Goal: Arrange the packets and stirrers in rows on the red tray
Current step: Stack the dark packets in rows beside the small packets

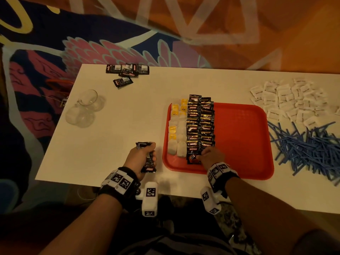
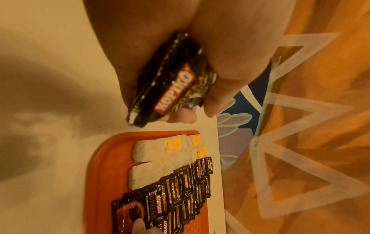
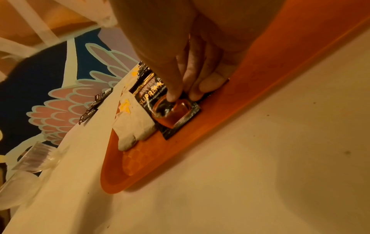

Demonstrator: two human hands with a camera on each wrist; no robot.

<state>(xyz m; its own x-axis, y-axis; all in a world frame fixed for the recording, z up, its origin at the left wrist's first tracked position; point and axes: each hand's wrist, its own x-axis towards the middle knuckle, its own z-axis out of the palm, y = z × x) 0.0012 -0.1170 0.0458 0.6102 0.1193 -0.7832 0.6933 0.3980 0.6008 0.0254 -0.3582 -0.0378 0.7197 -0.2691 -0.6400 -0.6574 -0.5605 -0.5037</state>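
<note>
A red tray (image 1: 242,137) lies on the white table. Along its left side run two rows of white tea bags (image 1: 176,133) and two overlapping rows of black coffee packets (image 1: 200,126). My right hand (image 1: 209,155) is at the near end of those rows. Its thumb and fingertips (image 3: 174,96) press flat on the nearest coffee packet (image 3: 172,114), which lies on the tray. My left hand (image 1: 141,159) is just left of the tray, above the table. It grips a small stack of black coffee packets (image 2: 174,85) upright.
More black packets (image 1: 127,70) lie loose at the table's far left edge. Two clear glass cups (image 1: 84,109) stand on the left. White sachets (image 1: 290,100) and a heap of blue stirrers (image 1: 309,146) lie right of the tray.
</note>
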